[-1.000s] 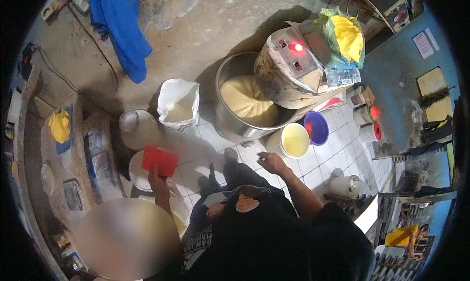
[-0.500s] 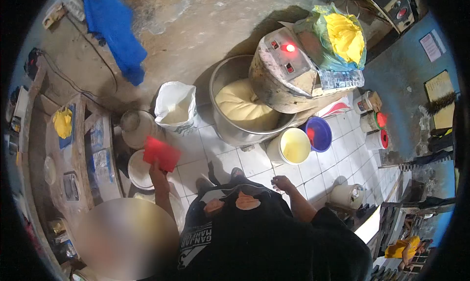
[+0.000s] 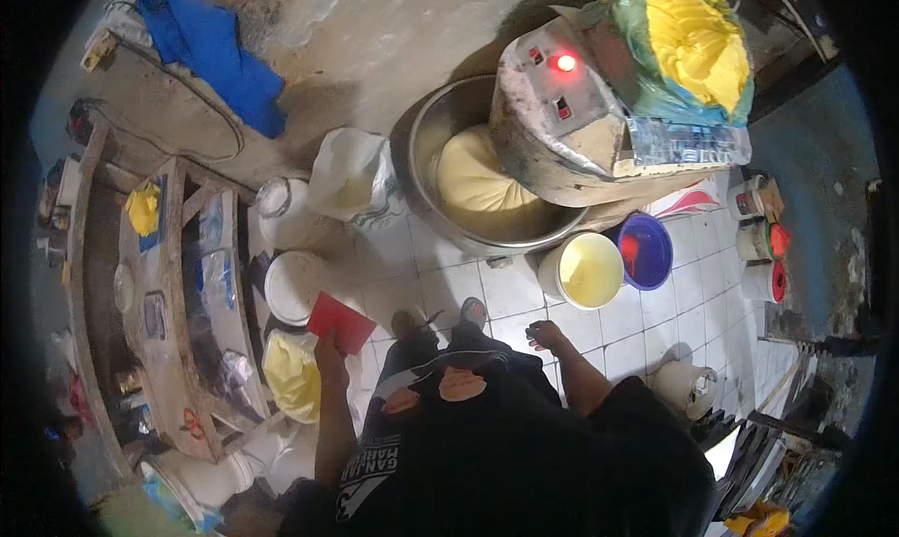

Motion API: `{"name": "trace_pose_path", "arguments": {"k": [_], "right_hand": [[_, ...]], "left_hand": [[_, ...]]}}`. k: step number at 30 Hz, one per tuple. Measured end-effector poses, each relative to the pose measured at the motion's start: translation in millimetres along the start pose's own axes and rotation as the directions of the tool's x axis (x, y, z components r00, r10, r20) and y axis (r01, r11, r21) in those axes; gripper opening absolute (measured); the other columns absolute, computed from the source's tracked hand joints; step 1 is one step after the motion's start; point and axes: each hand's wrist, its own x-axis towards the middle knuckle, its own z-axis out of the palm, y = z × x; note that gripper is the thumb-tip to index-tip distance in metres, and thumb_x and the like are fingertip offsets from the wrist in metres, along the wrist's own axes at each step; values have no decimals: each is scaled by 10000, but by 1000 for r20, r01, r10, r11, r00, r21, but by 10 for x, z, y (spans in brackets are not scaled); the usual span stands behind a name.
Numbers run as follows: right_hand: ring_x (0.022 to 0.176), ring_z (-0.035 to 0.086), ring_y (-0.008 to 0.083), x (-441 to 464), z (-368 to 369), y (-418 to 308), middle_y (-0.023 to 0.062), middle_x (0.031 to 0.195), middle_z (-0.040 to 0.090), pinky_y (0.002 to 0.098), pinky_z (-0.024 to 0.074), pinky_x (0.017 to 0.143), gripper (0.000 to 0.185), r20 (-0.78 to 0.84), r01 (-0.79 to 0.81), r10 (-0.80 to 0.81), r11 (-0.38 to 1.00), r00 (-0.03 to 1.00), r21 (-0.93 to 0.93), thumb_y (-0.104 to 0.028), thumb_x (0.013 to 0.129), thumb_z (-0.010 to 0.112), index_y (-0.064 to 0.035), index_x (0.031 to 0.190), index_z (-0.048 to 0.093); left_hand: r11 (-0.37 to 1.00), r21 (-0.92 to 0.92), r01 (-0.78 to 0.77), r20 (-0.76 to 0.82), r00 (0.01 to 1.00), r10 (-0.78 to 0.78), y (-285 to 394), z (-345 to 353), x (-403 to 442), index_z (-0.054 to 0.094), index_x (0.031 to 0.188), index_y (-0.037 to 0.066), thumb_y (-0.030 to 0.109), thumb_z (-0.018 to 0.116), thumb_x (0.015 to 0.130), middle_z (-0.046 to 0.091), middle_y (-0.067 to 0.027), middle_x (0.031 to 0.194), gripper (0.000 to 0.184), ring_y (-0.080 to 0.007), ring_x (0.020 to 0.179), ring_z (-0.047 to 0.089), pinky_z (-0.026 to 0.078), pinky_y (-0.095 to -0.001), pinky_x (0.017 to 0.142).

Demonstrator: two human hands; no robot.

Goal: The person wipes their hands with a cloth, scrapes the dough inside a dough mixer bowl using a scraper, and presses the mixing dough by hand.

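My left hand is closed on a flat red dough scraper, held up over the floor beside the white buckets. On the other side of my body, my right hand hangs with nothing in it, its fingers loosely curled and apart. Ahead of me is a large steel mixer bowl with a big mass of pale dough in it. The mixer's body leans over the bowl, and a red lamp glows on its panel. A bag of yellow fat sits on top.
A cream bucket and a purple bucket stand right of the bowl. To its left are an open white sack and white buckets. A wooden shelf runs along the left; a lidded pail is at right.
The view has shifted, bringing the mixer and buckets rightward. The dough's folds look different. My left hand still grips the scraper, now nearer my feet, and the yellow-lined bucket beside it shows more.
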Motion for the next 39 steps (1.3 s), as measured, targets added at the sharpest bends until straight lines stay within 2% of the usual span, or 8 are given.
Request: {"name": "trace_pose_path", "arguments": {"k": [12, 19, 22, 26, 28, 31, 33, 39], "right_hand": [[711, 642, 150, 818, 196, -632, 58, 872, 658, 292, 537, 600, 266, 258, 516, -467, 839, 846, -173, -272, 905, 602, -36, 1028, 609], [609, 585, 169, 1206, 581, -1040, 47, 664, 595, 320, 428, 481, 151, 734, -199, -18, 958, 679, 207, -203, 861, 561, -110, 743, 577], [654, 595, 180, 368, 1138, -1394, 89, 702, 592, 359, 456, 577, 164, 409, 534, -376, 743, 832, -403, -173, 856, 543, -40, 765, 569], [717, 633, 162, -6, 1638, -1782, 107, 842, 631, 347, 487, 624, 209, 285, 291, -169, 835, 943, -468, -221, 911, 541, -37, 873, 634], [719, 636, 159, 12, 1848, -1940, 105, 855, 645, 334, 490, 629, 247, 236, 221, -131, 884, 963, -411, -259, 925, 552, -34, 931, 652], [711, 616, 160, 344, 1785, -1912, 81, 835, 663, 334, 486, 637, 378, 295, 458, -351, 647, 889, -610, -377, 916, 581, -16, 969, 677], [681, 584, 176, 567, 1640, -1812, 29, 801, 597, 359, 484, 592, 160, 445, 598, -433, 718, 784, -356, -198, 947, 521, -96, 1047, 593], [856, 655, 255, -137, 1789, -2018, 176, 972, 679, 385, 520, 750, 327, 127, 577, -716, 430, 687, -695, -275, 852, 630, -1, 1027, 659]], "left_hand": [[916, 28, -400, -168, 902, 398, 35, -941, -97, 512, 1268, 43, 171, 585, 945, 621, -77, 1060, 355, -164, 894, 621, 528, -305, 730], [800, -13, -600, -535, 680, 501, 986, -1682, -197, 539, 1242, 21, 151, 619, 933, 633, -52, 1048, 345, -114, 968, 591, 509, -285, 784], [795, -54, -604, -661, 618, 425, 1275, -2271, -308, 524, 1261, -3, 148, 616, 936, 632, -59, 1054, 371, -115, 955, 584, 479, -262, 814], [687, -28, -726, -801, 428, 420, 1425, -3283, -71, 532, 1216, 0, 128, 628, 927, 631, -48, 998, 330, -132, 867, 583, 473, -268, 758], [868, 432, -243, -809, 321, 492, 1794, -3544, -197, 570, 1194, 34, 168, 624, 906, 639, -102, 1039, 321, -208, 898, 615, 496, -339, 750], [298, 803, 516, -573, 533, 623, 1971, -4416, -82, 567, 1227, 50, 175, 552, 891, 620, -191, 1163, 359, -385, 964, 633, 513, -472, 789], [-15, 806, 592, -346, 491, 799, 1183, -6078, 895, 530, 1287, 21, 208, 541, 894, 588, -184, 1216, 436, -286, 1067, 610, 477, -416, 913], [-50, 771, 635, -161, 270, 949, 1472, -4508, 978, 554, 1257, 34, 246, 515, 948, 592, -117, 1179, 377, -238, 1021, 574, 479, -389, 862]]}}
